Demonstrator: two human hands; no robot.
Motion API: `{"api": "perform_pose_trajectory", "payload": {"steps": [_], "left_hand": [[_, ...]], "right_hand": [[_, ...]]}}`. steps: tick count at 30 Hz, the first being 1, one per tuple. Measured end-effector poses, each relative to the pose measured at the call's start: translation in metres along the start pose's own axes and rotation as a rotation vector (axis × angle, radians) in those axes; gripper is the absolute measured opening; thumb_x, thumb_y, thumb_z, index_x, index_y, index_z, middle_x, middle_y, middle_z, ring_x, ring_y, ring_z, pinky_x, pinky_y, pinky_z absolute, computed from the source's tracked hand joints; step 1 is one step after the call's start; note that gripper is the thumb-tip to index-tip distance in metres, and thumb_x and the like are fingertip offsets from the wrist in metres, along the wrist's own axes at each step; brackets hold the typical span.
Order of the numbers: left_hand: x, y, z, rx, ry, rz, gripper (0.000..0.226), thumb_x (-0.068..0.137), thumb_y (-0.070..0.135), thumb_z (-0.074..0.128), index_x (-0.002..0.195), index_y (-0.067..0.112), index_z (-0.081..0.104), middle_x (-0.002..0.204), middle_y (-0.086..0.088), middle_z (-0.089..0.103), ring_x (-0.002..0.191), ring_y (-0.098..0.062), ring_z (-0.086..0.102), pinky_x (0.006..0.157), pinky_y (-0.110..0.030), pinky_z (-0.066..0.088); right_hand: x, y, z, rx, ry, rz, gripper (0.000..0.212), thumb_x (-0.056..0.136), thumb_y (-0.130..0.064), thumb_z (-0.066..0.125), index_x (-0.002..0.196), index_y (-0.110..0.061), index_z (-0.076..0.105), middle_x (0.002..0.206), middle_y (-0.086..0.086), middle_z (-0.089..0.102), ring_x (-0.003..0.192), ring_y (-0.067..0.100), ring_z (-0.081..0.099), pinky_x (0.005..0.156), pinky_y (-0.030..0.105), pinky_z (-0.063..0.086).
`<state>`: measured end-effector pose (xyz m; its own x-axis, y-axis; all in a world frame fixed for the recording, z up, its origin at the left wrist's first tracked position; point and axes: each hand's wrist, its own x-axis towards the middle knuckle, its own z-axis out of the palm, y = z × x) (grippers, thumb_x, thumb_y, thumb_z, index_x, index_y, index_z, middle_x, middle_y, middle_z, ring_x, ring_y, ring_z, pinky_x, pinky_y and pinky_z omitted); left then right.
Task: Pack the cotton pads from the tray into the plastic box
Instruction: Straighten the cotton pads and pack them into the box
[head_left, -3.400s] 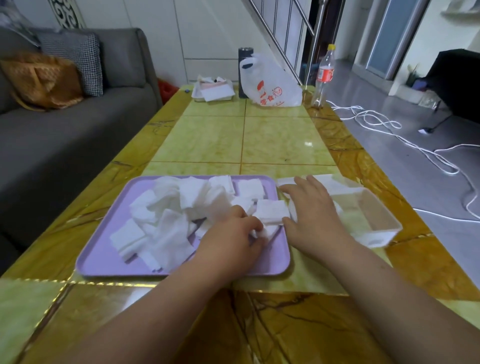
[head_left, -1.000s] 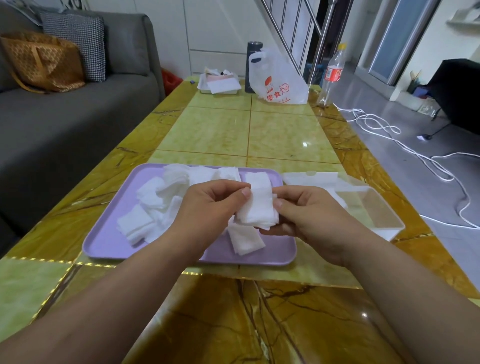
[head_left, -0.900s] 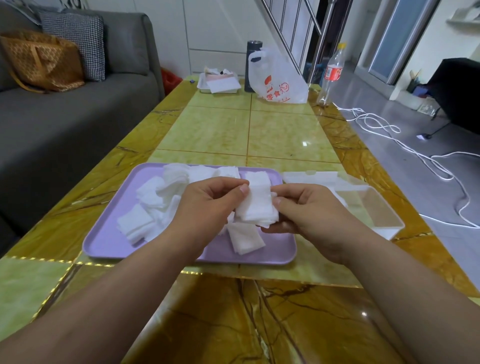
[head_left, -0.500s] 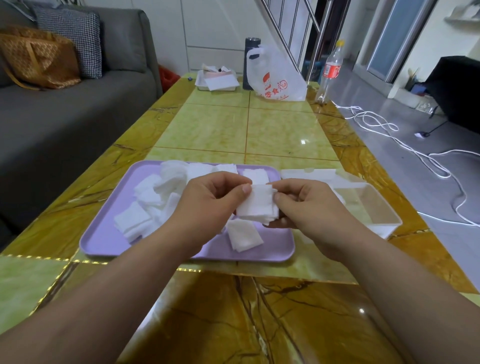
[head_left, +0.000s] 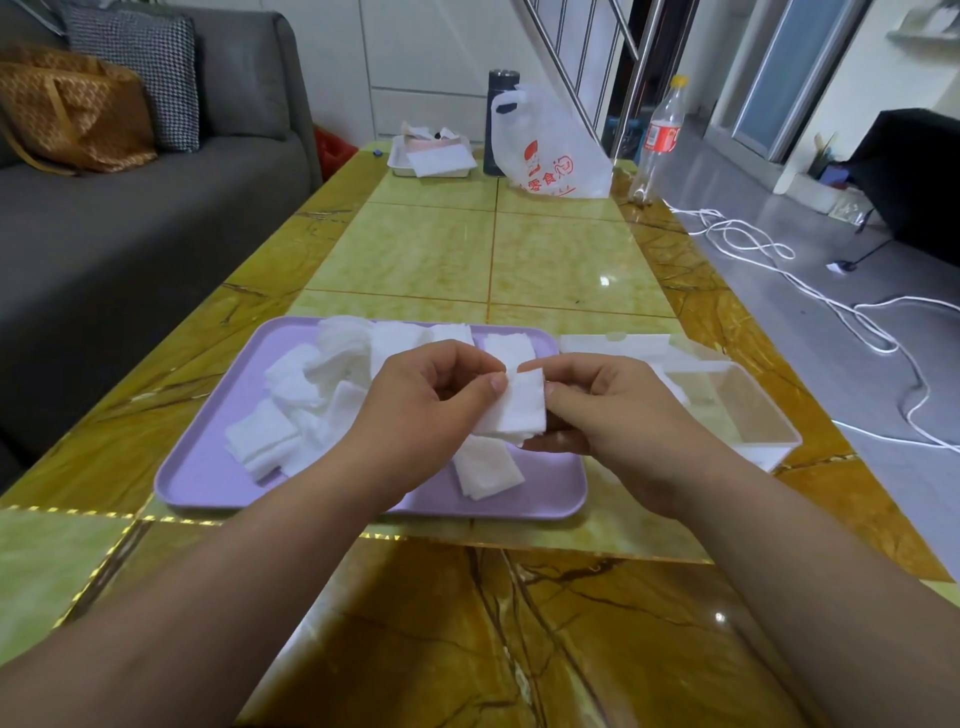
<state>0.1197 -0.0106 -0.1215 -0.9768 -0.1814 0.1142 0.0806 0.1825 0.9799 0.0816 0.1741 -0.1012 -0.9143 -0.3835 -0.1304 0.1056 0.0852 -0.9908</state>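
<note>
While held above the purple tray (head_left: 197, 478), my left fingers (head_left: 492, 385) and right fingers (head_left: 562, 388) pinch a small stack of cotton pads (head_left: 515, 410) from opposite sides, thumbs on its top face. Single pad (head_left: 485, 467) lies flat on the tray right below it. Loose pads (head_left: 311, 400) heaped on the tray's left and far parts. Clear plastic box (head_left: 769, 441) open, just right of the tray, on the yellow-green table (head_left: 493, 249).
</note>
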Motion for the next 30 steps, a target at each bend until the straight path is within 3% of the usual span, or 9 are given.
{"api": "perform_pose_trajectory", "payload": {"steps": [6,9,10,13,17,25,30], "left_hand": [[0.001,-0.002,0.000,0.038,0.003,0.037,0.006,0.094,0.017,0.073,0.095,0.020,0.078,0.089,-0.009,0.077,0.078,-0.021,0.071,0.073,-0.042,0.059],[0.005,-0.003,-0.003,0.077,0.056,-0.049,0.010,0.099,0.022,0.065,0.105,0.021,0.074,0.089,-0.008,0.072,0.062,-0.010,0.065,0.053,-0.019,0.049],[0.006,-0.004,-0.005,0.077,0.040,-0.108,0.012,0.101,0.023,0.063,0.106,0.020,0.073,0.087,-0.007,0.069,0.060,-0.009,0.064,0.050,-0.018,0.045],[0.006,-0.006,-0.007,-0.029,-0.112,-0.266,0.018,0.103,0.020,0.059,0.107,0.010,0.073,0.079,-0.003,0.066,0.058,-0.015,0.061,0.045,-0.024,0.034],[0.005,-0.002,-0.004,-0.173,-0.223,-0.320,0.016,0.102,0.019,0.062,0.103,0.005,0.069,0.073,0.001,0.069,0.061,-0.015,0.058,0.047,-0.024,0.035],[0.008,-0.005,-0.001,-0.385,-0.143,-0.426,0.002,0.098,0.015,0.066,0.096,0.016,0.067,0.074,-0.001,0.064,0.061,-0.015,0.064,0.052,-0.026,0.034],[0.007,-0.012,-0.001,-0.278,-0.062,-0.368,0.008,0.100,0.020,0.065,0.103,0.014,0.069,0.082,-0.001,0.068,0.065,-0.015,0.070,0.045,-0.023,0.036]], "right_hand": [[-0.001,0.002,0.001,0.019,0.017,-0.015,0.016,0.091,-0.006,0.075,0.106,-0.002,0.075,0.079,0.006,0.076,0.077,0.022,0.075,0.072,0.034,0.064],[0.003,0.006,-0.001,0.022,0.102,0.014,0.016,0.091,0.003,0.072,0.107,0.000,0.073,0.093,0.019,0.076,0.082,0.026,0.075,0.071,0.037,0.065],[0.003,0.006,-0.001,0.030,0.111,0.020,0.016,0.091,0.003,0.071,0.107,0.000,0.073,0.094,0.020,0.075,0.080,0.025,0.074,0.069,0.036,0.065],[0.003,0.005,-0.002,0.054,0.136,0.025,0.015,0.093,0.000,0.071,0.108,0.000,0.072,0.096,0.022,0.075,0.079,0.025,0.074,0.065,0.032,0.063],[0.003,0.005,-0.002,0.080,0.157,0.022,0.015,0.092,-0.003,0.072,0.107,0.000,0.072,0.105,0.028,0.074,0.083,0.032,0.075,0.066,0.035,0.065],[0.005,0.000,-0.003,0.210,0.248,0.010,0.010,0.087,0.000,0.075,0.095,-0.005,0.078,0.085,0.008,0.079,0.071,0.018,0.074,0.059,0.028,0.058],[0.008,-0.002,-0.008,0.196,0.245,-0.062,0.008,0.087,0.000,0.074,0.092,-0.006,0.077,0.082,0.007,0.074,0.074,0.023,0.066,0.059,0.033,0.053]]}}
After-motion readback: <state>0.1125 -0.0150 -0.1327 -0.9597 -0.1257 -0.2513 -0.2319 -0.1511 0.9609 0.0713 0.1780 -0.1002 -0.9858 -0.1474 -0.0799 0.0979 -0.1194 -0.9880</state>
